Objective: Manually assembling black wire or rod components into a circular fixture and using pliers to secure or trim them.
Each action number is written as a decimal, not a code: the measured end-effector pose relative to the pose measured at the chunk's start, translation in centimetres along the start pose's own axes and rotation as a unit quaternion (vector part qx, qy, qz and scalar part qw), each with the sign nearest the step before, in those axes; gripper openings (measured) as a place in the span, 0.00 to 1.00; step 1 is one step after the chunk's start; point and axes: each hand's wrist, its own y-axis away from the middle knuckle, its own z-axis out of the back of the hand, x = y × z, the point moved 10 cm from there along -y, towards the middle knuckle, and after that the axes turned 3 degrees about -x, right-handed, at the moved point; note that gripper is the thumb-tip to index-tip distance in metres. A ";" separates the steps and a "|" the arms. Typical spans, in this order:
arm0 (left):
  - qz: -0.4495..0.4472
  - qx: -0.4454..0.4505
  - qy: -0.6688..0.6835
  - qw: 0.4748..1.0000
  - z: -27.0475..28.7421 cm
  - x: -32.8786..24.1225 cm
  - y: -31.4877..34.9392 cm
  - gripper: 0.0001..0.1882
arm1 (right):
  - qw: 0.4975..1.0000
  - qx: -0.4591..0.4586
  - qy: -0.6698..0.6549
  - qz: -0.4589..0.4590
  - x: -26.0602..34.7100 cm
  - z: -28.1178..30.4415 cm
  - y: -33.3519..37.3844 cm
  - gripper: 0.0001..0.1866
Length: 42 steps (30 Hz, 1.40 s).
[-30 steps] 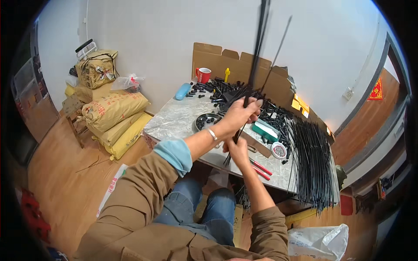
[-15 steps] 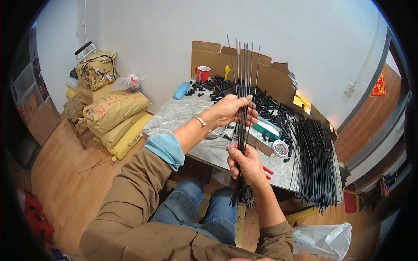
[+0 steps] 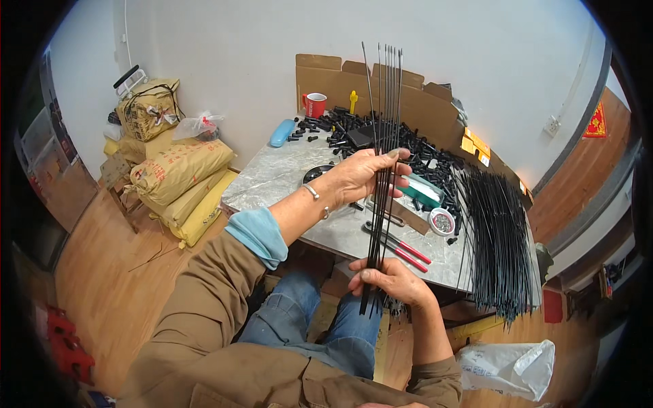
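Black rods (image 3: 376, 231) upright, left hand (image 3: 364, 172) closed around middle, right hand (image 3: 396, 281) around lower ends

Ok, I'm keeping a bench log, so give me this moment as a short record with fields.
Left hand: holds a bundle of thin black rods near mid-length
Right hand: grips the same bundle near its lower end
Bundle angle: close to upright
Table, right: larger pile of black rods, ends past the front edge
Table, back: many small black parts before a cardboard screen
Table, front: red-handled tool
Table, back left: red mug, blue case
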 end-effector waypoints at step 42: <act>0.180 0.086 -0.043 0.979 4.6 18.5 6.6 0.14 | 0.991 -0.070 0.113 0.004 3.9 15.9 -4.8 0.42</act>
